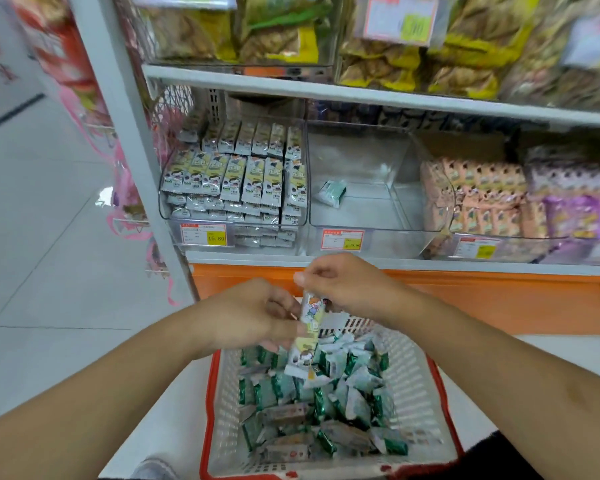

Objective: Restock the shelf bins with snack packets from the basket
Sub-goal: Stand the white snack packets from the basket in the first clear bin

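Note:
A white basket with a red rim [426, 403] stands below me, filled with several green-and-white snack packets [326, 400]. Both hands hold a long white packet with cartoon figures [307, 337] upright above the basket. My left hand [253, 317] grips its middle from the left. My right hand [347, 285] pinches its top end. On the shelf, the left clear bin [236, 181] is packed with matching cartoon packets. The middle clear bin [371, 202] holds a single green-and-white packet [333, 192].
A bin of pink packets [471, 199] and purple packets [575, 209] stand to the right. Price tags [204, 234] hang on the bin fronts. Yellow snack bags [395, 60] fill the shelf above. An orange base panel [499, 299] runs under the shelf. Tiled floor [49, 237] lies to the left.

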Action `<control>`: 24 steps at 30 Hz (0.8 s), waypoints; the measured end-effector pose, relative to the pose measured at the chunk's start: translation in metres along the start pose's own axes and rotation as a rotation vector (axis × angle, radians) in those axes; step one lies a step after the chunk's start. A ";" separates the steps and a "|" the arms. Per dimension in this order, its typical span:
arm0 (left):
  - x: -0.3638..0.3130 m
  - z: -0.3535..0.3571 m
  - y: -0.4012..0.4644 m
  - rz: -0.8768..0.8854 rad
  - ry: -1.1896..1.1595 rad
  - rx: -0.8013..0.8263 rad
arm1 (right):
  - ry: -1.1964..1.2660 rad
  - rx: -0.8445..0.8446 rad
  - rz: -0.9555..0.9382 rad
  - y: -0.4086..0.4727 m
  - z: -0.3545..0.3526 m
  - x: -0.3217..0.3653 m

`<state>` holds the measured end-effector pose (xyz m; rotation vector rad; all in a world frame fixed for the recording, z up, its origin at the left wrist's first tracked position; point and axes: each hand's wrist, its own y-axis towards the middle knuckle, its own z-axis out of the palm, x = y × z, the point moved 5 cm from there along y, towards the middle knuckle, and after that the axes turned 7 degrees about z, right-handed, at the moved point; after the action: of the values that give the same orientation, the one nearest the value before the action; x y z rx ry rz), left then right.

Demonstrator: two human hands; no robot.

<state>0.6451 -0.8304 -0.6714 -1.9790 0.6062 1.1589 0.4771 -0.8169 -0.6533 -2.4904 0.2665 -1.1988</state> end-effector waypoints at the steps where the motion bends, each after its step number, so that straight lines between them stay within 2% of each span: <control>1: -0.008 -0.003 -0.004 0.014 -0.051 -0.019 | 0.054 -0.030 -0.027 -0.006 -0.008 0.007; 4: -0.022 -0.018 -0.014 0.052 -0.179 -0.092 | 0.166 -0.127 -0.133 -0.022 -0.029 0.022; 7: -0.028 -0.038 -0.021 0.062 -0.278 -0.202 | 0.022 -0.138 -0.333 -0.035 -0.032 0.038; 9: -0.029 -0.046 -0.022 0.069 -0.312 -0.237 | -0.118 -0.111 -0.398 -0.040 -0.025 0.044; 13: -0.028 -0.052 -0.017 0.071 -0.342 -0.267 | -0.245 -0.111 -0.374 -0.035 -0.013 0.043; 21: -0.024 -0.064 -0.010 0.063 -0.283 -0.250 | -0.201 -0.199 -0.345 -0.026 -0.006 0.053; 23: -0.025 -0.073 -0.012 0.063 -0.220 -0.274 | -0.156 -0.231 -0.310 -0.023 -0.007 0.053; 24: -0.027 -0.082 -0.014 0.081 -0.103 -0.314 | -0.144 -0.250 -0.297 -0.021 -0.008 0.054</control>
<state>0.6848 -0.8864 -0.6174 -2.1534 0.4774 1.4708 0.5043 -0.8170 -0.6016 -2.8992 0.0066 -1.1457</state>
